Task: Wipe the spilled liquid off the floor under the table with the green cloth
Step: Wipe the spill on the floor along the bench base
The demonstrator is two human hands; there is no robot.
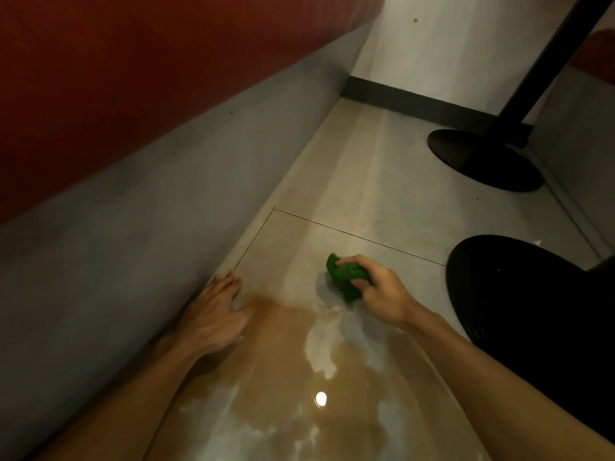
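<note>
Item: green cloth, bunched; my right hand is clenching it on the floor at the spill's far edge. Left hand is resting flat. Brown spill is mostly remaining.

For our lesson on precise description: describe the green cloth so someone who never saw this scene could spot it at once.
Start at the grey wall on the left and cross the pale floor to the brown spill. At the spill's far right edge, the right grip, a bare hand, holds a bunched cloth. It is the only bright green thing among grey, brown and black.
</note>
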